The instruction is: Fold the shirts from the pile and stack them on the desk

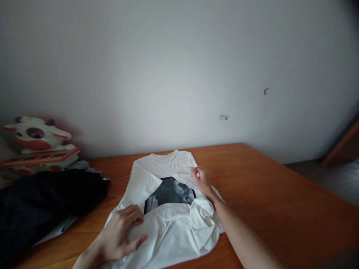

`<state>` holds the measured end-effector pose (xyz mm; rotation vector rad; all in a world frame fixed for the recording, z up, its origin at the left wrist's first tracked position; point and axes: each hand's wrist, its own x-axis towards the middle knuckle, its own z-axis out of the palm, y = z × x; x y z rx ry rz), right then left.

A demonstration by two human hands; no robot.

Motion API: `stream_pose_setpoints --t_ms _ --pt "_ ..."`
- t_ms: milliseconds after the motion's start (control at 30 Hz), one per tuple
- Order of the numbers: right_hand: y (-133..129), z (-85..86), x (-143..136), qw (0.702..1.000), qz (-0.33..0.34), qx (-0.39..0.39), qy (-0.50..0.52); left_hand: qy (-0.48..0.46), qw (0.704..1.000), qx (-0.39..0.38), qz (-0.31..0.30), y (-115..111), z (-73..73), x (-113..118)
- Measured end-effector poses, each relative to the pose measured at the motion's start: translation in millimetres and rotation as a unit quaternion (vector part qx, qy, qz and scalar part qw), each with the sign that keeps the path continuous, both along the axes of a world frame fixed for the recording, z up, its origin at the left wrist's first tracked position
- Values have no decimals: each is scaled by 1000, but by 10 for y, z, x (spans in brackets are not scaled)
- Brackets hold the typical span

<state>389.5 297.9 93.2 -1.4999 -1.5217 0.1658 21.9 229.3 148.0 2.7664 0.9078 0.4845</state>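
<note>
A white T-shirt with a dark grey picture print lies on the wooden surface, its neckline toward the wall. Its left sleeve is folded inward over part of the print, and the lower part is rumpled, with a bunched lump at the right. My left hand rests at the shirt's lower left, thumb and fingers apart. At the shirt's upper right edge, my right hand has its fingers curled in a pinch on the cloth near the right sleeve; the fingertips are small and partly hard to see.
Dark clothes lie heaped at the left. Behind them sits a cow-shaped toy keyboard. The brown wooden surface extends right to an edge above the floor. A pale wall with a small sticker stands behind.
</note>
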Motion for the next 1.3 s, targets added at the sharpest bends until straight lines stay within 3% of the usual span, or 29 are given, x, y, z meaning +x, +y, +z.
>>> stream_pose_setpoints --t_ms 200,367,500,667,867,1033,1200,1300 --pt "-127 85 64 989 118 -91 16 -17 996 -75 36 17 -23 36" --pt "-580 222 221 977 179 -107 42 -93 981 -166 33 86 -95 -46" --pt "-846 303 274 963 222 -141 57 -177 950 -256 -5 152 -29 -224" --pt "-911 431 284 921 312 -217 87 -84 932 -351 -35 142 73 -412" --pt "-927 433 330 898 323 -296 27 -17 933 -358 -21 69 84 -330" --pt "-911 401 347 888 332 -314 51 -4 936 -352 4 72 101 -210" --pt "-900 418 366 895 330 -273 122 -62 927 -369 22 86 81 -254" --pt "-865 365 369 903 289 -255 189 -152 904 -388 95 133 10 -319"
